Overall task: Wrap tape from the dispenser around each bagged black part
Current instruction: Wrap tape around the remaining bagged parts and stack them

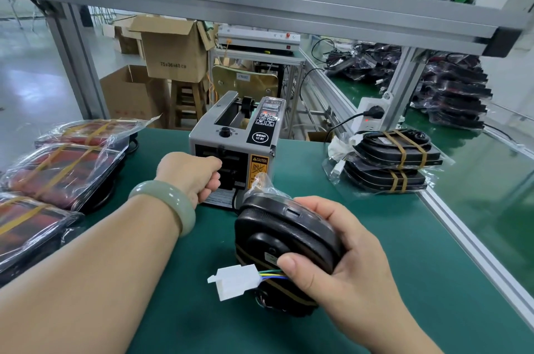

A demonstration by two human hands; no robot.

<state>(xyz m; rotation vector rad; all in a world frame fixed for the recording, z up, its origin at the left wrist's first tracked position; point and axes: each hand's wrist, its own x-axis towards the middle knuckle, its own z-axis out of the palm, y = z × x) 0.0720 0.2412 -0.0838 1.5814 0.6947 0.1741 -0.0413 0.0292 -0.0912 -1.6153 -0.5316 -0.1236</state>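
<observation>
A grey tape dispenser (237, 140) stands at the middle of the green table. My left hand (193, 174) is at its front outlet with fingers curled; whether they pinch tape is hidden. My right hand (344, 261) grips a bagged black part (283, 235) near the front of the table. Brown tape bands run round the part's lower side, and a white connector (235, 281) on coloured wires sticks out to the left under my thumb.
Bagged red-and-black parts (60, 169) with tape bands lie stacked at the left. Two taped black parts (396, 157) sit stacked at the right by a power socket (372, 112). Aluminium rails (474, 241) edge the table on the right; more bagged parts (450, 93) pile beyond.
</observation>
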